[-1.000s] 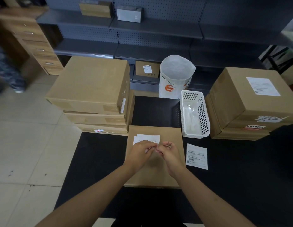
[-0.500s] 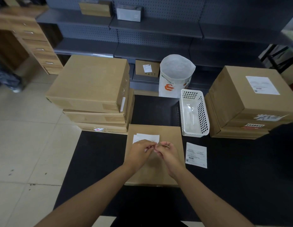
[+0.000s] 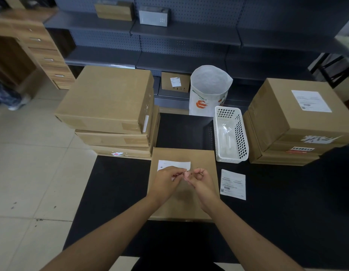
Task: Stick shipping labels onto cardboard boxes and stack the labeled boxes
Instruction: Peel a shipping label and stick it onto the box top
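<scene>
A flat cardboard box (image 3: 201,159) lies on the black table (image 3: 286,202) in front of me. Over it, my left hand (image 3: 166,179) holds a white shipping label (image 3: 173,165) by its near edge. My right hand (image 3: 201,179) pinches the same label's right corner, fingertips touching those of the left hand. The hands hide most of the label's lower part. A second printed label (image 3: 233,184) lies flat on the table to the right of the box. A stack of labelled boxes (image 3: 298,122) stands at the right, its top box bearing a white label (image 3: 310,101).
Three plain cardboard boxes (image 3: 111,112) are stacked at the left table edge. A white perforated basket (image 3: 231,133) stands behind the second label, a white sack (image 3: 209,90) behind that. Grey shelving (image 3: 169,32) with small boxes runs along the back. Tiled floor lies to the left.
Both hands stay over the flat box, fingertips working at the label's edge. The right fingers have parted slightly from the left. The view shifted a little.
</scene>
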`<state>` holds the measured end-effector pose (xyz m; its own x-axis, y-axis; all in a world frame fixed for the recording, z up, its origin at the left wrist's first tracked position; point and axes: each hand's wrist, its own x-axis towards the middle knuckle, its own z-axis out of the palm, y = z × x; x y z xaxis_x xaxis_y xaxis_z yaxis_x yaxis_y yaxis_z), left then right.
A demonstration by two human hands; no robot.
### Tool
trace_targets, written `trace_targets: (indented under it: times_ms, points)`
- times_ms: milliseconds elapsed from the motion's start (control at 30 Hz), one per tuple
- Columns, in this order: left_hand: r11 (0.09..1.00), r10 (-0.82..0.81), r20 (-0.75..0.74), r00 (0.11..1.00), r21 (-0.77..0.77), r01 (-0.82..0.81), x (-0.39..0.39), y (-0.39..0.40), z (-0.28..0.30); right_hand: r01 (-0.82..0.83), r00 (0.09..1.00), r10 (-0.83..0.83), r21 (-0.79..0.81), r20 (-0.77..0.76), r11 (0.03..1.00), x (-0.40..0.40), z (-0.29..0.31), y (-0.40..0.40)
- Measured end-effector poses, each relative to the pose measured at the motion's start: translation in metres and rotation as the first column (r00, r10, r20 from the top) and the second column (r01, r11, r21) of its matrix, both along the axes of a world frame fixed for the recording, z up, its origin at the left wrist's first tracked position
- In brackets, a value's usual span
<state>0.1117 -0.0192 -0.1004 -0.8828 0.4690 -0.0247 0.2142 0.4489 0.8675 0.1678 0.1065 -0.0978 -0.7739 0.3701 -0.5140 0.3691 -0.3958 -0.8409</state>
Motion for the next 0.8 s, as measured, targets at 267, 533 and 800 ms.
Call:
trace_targets:
  times_ms: [267, 533, 800]
  points:
    - [1.000, -0.005, -0.004, 1.000, 0.002, 0.005, 0.0015, 0.0007, -0.0019, 0.002, 1.000, -0.002, 0.028, -0.018, 1.000, 0.0052, 0.0009, 0.0004]
    - [1.000, -0.014, 0.005, 1.000, -0.023, 0.015, 0.0032, 0.0008, -0.0017, -0.017, 1.000, 0.018, 0.091, -0.018, 0.996, 0.0077, 0.0045, 0.0013]
    - [0.999, 0.038, 0.121, 0.992, 0.017, -0.041, 0.0034, 0.0014, 0.0016, -0.026, 0.998, 0.035, 0.173, -0.048, 0.985, 0.0091, 0.0054, 0.0016]
